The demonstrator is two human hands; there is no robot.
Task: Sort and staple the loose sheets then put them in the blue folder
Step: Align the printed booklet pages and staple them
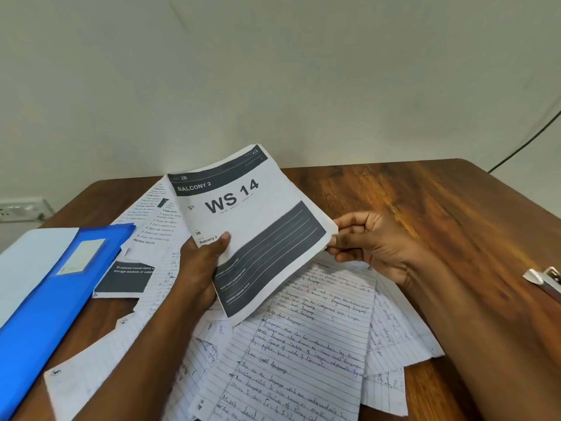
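Both hands (200, 268) pinching printed sheet (252, 220) edges

A brown wooden table (425, 202) with rounded corners stands against a plain off-white wall (273, 71). A white socket strip (21, 209) sits low on that wall at far left, and a thin dark cable (528, 141) hangs down at right

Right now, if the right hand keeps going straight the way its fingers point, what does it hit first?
The right hand points left, already pinching the WS 14 sheet. Straight on, it would likely meet the left hand holding the sheet's other edge, though depth is unclear.
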